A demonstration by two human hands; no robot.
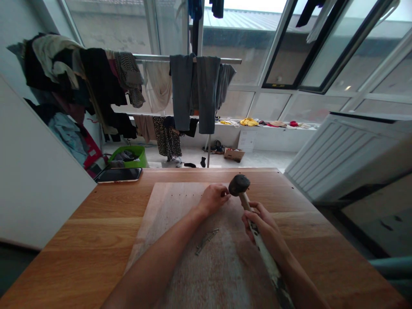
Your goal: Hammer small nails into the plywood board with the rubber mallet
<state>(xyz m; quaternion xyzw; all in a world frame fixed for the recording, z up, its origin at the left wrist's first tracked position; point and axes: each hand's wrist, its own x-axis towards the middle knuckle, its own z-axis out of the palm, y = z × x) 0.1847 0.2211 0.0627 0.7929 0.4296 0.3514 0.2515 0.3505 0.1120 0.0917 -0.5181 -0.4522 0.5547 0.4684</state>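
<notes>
My right hand (259,221) grips the wooden handle of a hammer (239,184), whose dark head hovers just above a pale worn board (180,257) lying on the wooden table (96,223). My left hand (213,198) rests on the board right beside the hammer head, fingertips pinched together as if on a small nail, which is too small to see. A little heap of loose nails (206,241) lies on the board between my forearms. A row of tiny nail dots (182,195) runs along the board's far part.
A phone (118,174) lies at the table's far left corner. A white panel (35,189) leans at the left, a white ribbed panel (341,150) at the right. Beyond the table stand a clothes rack (193,86) with hanging garments and a green basket (130,155).
</notes>
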